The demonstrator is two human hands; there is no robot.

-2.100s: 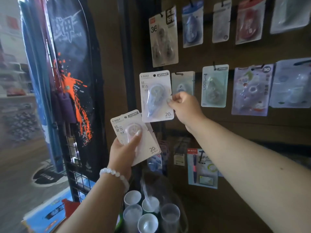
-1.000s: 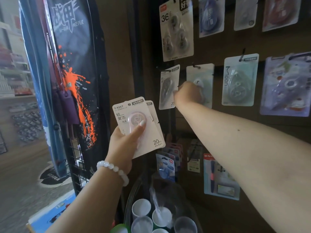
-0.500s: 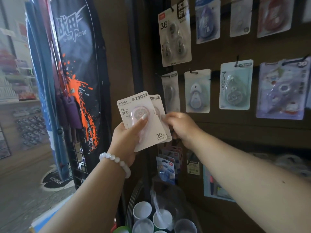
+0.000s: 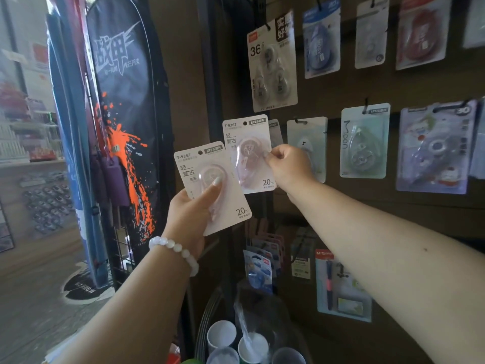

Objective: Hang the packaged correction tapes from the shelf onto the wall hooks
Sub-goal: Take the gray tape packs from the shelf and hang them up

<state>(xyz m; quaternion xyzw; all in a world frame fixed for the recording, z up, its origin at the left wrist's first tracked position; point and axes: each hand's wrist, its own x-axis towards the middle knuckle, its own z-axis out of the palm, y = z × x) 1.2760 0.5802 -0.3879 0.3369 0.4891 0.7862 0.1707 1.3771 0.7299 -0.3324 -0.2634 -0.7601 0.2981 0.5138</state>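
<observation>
My left hand (image 4: pixel 189 216) grips a pale pink packaged correction tape (image 4: pixel 210 187), thumb across its blister, card tilted left. My right hand (image 4: pixel 288 166) pinches the right edge of a second, matching packaged correction tape (image 4: pixel 246 153) and holds it upright just in front of the wall's leftmost middle-row hook. A grey pack (image 4: pixel 275 132) hangs on that hook, mostly hidden behind the held card. A pale blue pack (image 4: pixel 307 137) hangs right of it, partly behind my right hand.
Other packs hang on the brown wall: a three-pack card (image 4: pixel 273 64) above, a mint pack (image 4: pixel 364 140) and a purple pack (image 4: pixel 435 148) to the right. Cups (image 4: pixel 236 342) stand below. A black bag with an orange splash (image 4: pixel 126 127) hangs on a wire rack to the left.
My right hand has pulled one pack from the pair in my left hand and raised it toward the leftmost hook. Earlier it hung a pack there. My left hand now holds a single pack.
</observation>
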